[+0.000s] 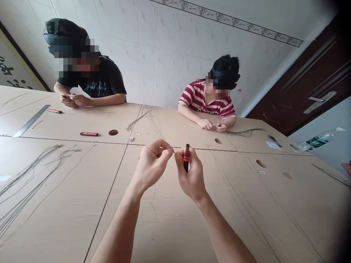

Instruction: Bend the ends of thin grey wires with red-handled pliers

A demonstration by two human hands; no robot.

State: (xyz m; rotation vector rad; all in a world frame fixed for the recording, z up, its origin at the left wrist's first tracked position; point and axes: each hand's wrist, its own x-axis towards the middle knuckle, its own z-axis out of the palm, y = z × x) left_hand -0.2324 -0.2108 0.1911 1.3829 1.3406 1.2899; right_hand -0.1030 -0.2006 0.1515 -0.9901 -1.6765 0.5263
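Observation:
My left hand (153, 164) is closed in a pinch at the middle of the view. A thin dark thread (154, 202) hangs below it toward the table. Just to the right, my right hand (192, 175) is curled around a slim black and red tool with a metal end (187, 157), which points upward. Thumb and forefinger of that hand nearly meet the left fingertips, with a tiny bit of the thread or a small end piece between them, too small to make out.
Bundles of dark threads (35, 175) lie on the wooden table (137, 226) at left. A steel ruler (31, 120), a black and red object (89, 134), and a plastic bottle (318, 141) lie farther off. Two people (95, 80) work across the table. Round holes (113, 132) pierce the tabletop.

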